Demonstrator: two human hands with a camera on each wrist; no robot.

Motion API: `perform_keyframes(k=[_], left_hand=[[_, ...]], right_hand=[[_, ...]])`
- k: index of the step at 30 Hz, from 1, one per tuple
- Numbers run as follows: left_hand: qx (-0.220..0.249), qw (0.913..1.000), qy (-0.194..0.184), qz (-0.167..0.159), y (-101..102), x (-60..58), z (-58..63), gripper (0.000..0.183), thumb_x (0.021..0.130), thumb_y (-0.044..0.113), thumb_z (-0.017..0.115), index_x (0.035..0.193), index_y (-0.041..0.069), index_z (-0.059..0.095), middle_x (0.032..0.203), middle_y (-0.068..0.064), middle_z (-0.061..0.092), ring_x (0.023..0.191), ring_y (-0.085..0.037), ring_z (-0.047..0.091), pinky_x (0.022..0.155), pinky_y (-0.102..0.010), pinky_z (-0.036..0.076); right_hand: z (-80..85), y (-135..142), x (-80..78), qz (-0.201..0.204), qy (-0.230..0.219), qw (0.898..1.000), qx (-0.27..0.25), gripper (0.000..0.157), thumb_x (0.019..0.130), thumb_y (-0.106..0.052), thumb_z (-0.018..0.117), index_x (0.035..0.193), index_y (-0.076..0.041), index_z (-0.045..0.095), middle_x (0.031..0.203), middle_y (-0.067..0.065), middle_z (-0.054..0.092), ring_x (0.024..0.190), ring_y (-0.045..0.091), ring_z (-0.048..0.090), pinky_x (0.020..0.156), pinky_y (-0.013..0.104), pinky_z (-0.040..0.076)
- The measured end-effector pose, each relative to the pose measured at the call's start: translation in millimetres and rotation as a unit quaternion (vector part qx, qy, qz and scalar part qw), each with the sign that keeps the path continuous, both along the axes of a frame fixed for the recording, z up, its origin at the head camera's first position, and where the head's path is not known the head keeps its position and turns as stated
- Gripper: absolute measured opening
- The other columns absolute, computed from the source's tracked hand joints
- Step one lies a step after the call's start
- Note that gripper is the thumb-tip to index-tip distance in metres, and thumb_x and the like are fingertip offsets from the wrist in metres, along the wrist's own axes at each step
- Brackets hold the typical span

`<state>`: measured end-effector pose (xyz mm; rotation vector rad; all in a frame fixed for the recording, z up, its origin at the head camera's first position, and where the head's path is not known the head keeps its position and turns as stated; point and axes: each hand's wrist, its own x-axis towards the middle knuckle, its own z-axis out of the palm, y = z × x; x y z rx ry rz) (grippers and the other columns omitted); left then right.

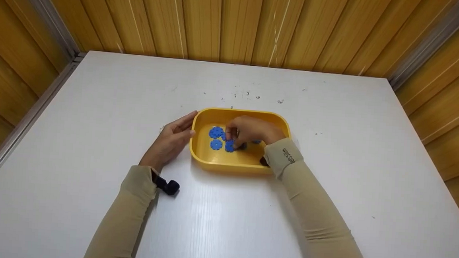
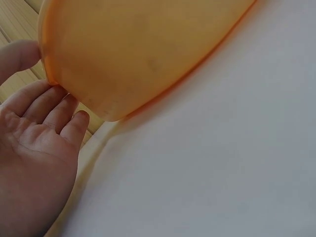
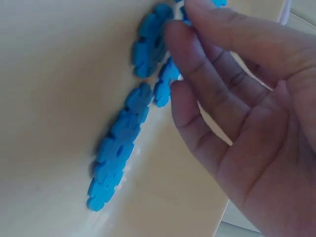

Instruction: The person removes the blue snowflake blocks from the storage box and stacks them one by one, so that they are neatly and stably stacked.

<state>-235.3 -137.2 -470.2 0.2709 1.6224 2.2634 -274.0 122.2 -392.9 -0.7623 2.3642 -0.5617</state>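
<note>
Sleeves (image 1: 325, 230) nearest; my left hand (image 1: 169, 142) touches the tray (image 1: 231, 167), fingers straight; right hand (image 1: 251, 129) pinches a blue disc (image 1: 228, 147), probably light, stiff, best held edgewise.

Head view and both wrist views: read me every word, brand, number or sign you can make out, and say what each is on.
"let's Slim": on the cuff of the right sleeve; small and slanted, its first letters uncertain.
No other text can be read: none shows on the tray, blue discs or table.
</note>
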Motion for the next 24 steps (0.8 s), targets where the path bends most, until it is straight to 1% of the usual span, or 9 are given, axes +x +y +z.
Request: perform_keyframes(k=[4,7,11,14,18,22,24], left_hand=[[-0.009,1.0000,0.001,0.000,1,0.6,2.3,0.066,0.100,-0.003,0.052,0.161,0.008,0.029,0.170,-0.007,0.028,0.157,-0.019,0.027,0.127,-0.032,0.030],[-0.008,1.0000,0.001,0.000,1,1.2,2.9,0.066,0.100,-0.003,0.052,0.161,0.009,0.029,0.170,-0.006,0.028,0.157,-0.019,0.028,0.127,-0.031,0.030],[-0.005,1.0000,0.002,0.005,0,2.1,2.1,0.066,0.100,-0.004,0.052,0.161,0.009,0.030,0.169,-0.006,0.031,0.157,-0.019,0.029,0.126,-0.029,0.031],[0.000,1.0000,0.006,0.006,0,2.9,1.4,0.066,0.099,-0.005,0.052,0.161,0.007,0.030,0.169,-0.007,0.029,0.157,-0.020,0.028,0.126,-0.029,0.031],[0.011,0.9999,0.009,0.004,0,2.6,0.7,0.067,0.099,-0.007,0.052,0.161,0.006,0.029,0.170,-0.008,0.028,0.158,-0.020,0.027,0.125,-0.028,0.032],[0.012,0.9999,0.009,0.005,-1,2.2,0.4,0.067,0.099,-0.007,0.053,0.160,0.006,0.030,0.169,-0.007,0.029,0.157,-0.020,0.028,0.124,-0.027,0.033],[0.017,0.9998,0.007,0.004,-1,2.3,0.4,0.067,0.099,-0.007,0.052,0.161,0.006,0.029,0.169,-0.008,0.028,0.157,-0.020,0.028,0.125,-0.028,0.032]], right_hand=[[3.4,4,0.2,-0.002,0.004,1.000,-0.006,0.016,0.089,0.002,0.070,0.101,-0.008,0.069,0.099,0.006,0.066,0.083,0.015,0.056,0.072,0.021,0.050],[7.5,6,-0.1,-0.008,0.002,1.000,-0.006,0.015,0.090,0.002,0.068,0.102,-0.006,0.070,0.100,0.006,0.067,0.083,0.016,0.057,0.073,0.021,0.051],[15.6,11,-0.2,-0.010,0.013,1.000,-0.003,0.015,0.090,0.003,0.069,0.103,-0.005,0.071,0.101,0.007,0.068,0.085,0.017,0.057,0.077,0.025,0.054],[21.8,15,0.7,-0.014,0.026,1.000,-0.005,0.016,0.090,0.002,0.071,0.104,-0.005,0.072,0.102,0.008,0.071,0.087,0.018,0.059,0.081,0.027,0.056],[29.0,22,1.8,-0.028,0.031,0.999,-0.014,0.015,0.090,0.002,0.071,0.104,-0.004,0.073,0.104,0.009,0.073,0.087,0.018,0.061,0.082,0.028,0.057],[36.7,31,2.4,-0.040,0.027,0.999,-0.025,0.017,0.093,0.000,0.068,0.108,-0.002,0.073,0.105,0.010,0.074,0.089,0.023,0.066,0.086,0.035,0.061],[40.3,36,2.9,-0.044,0.027,0.998,-0.033,0.017,0.093,-0.001,0.067,0.109,-0.001,0.073,0.104,0.011,0.074,0.089,0.025,0.068,0.088,0.040,0.061]])
